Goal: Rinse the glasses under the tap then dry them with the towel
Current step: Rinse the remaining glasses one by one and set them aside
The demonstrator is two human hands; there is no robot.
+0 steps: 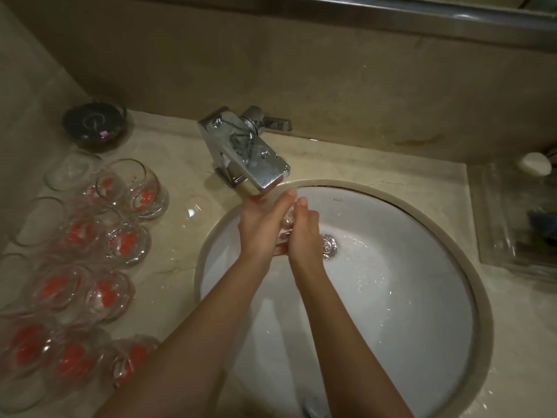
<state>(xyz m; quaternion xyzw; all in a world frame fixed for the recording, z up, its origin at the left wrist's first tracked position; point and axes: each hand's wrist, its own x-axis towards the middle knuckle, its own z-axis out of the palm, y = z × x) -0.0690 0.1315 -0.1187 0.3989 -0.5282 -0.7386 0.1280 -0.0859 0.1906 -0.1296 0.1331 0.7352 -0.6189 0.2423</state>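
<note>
Glass is clasped between the left hand and right hand, fingers wrapped around it, just below the chrome tap, over the white basin.

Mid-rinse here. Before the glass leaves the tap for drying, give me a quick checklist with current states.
1. Clear glass held between left hand and right hand: ok.
2. Glass under the chrome tap spout: ok.
3. Water running: ok, white round basin is splashed.
4. Glass fully rinsed: cannot tell, hands cover it.
5. Towel within reach: cannot tell, none in view.
6. Other red-marked clear glasses waiting on the beige counter: ok.
</note>
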